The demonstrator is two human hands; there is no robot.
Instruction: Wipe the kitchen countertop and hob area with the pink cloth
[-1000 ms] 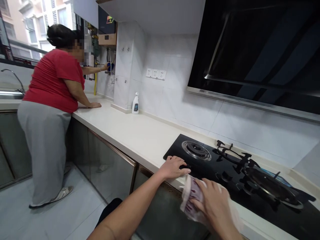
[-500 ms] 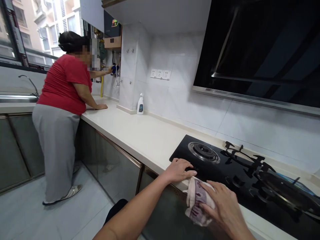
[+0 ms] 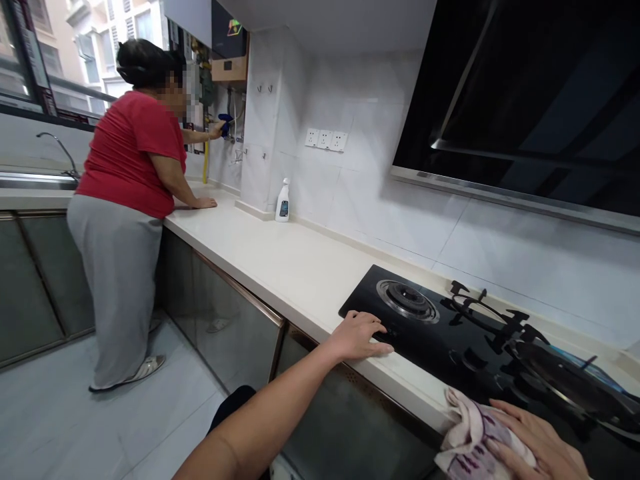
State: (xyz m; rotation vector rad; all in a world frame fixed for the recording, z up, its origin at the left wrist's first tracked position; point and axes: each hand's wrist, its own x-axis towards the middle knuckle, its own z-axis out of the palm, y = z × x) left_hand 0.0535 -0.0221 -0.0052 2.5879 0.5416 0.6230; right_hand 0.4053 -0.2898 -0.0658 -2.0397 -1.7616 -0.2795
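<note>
My left hand (image 3: 361, 337) rests with its fingers apart at the counter's front edge, beside the near left corner of the black gas hob (image 3: 400, 337). Nothing is in it. Lower right, my right hand (image 3: 537, 443) grips a bunched white and purple cloth (image 3: 483, 440) at the front edge of the counter, before the hob. Behind my left hand is a round burner (image 3: 407, 300). A loose pan support (image 3: 493, 313) lies on the hob's far middle, and a dark round piece (image 3: 575, 380) sits further right.
A white spray bottle (image 3: 283, 202) stands by the wall on the pale counter (image 3: 300, 267). At the left, a person in a red shirt (image 3: 135, 147) leans on the counter, one hand holding something blue (image 3: 225, 125). A black range hood (image 3: 540, 100) overhangs the hob.
My right hand has moved right and toward me along the counter edge with the cloth. My left hand has stayed in place. The co-worker's raised hand and the blue thing have shifted slightly.
</note>
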